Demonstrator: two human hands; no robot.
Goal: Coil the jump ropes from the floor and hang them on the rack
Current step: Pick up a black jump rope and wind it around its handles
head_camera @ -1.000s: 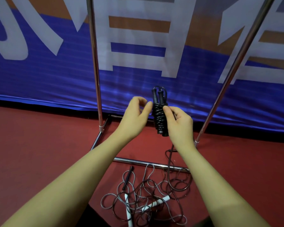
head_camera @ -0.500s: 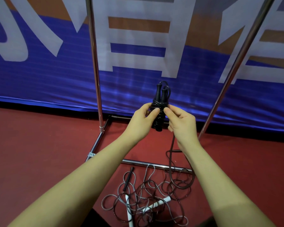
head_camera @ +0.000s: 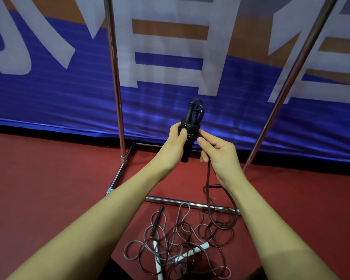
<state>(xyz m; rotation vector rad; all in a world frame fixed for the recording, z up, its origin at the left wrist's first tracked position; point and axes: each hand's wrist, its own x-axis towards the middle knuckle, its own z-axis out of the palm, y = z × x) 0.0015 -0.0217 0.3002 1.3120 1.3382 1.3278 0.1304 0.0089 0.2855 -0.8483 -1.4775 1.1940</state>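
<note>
A black jump rope [head_camera: 191,126] has its two handles held upright together, with cord wound round them. My left hand [head_camera: 175,146] grips this bundle from the left. My right hand [head_camera: 216,152] pinches the loose cord just right of the handles; the cord hangs from it down to the floor. The chrome rack [head_camera: 115,77] stands behind, its two uprights on either side of my hands. More ropes [head_camera: 178,245] lie tangled on the floor below, one with white handles, one with a black handle.
The rack's base bar [head_camera: 170,201] runs across the red floor just behind the tangle. A blue, orange and white banner [head_camera: 49,93] hangs close behind the rack. Open red floor lies left and right.
My left hand has gone from open beside the bundle to gripping it. My right hand moved off the handles onto the loose cord, and the bundle rose slightly.
</note>
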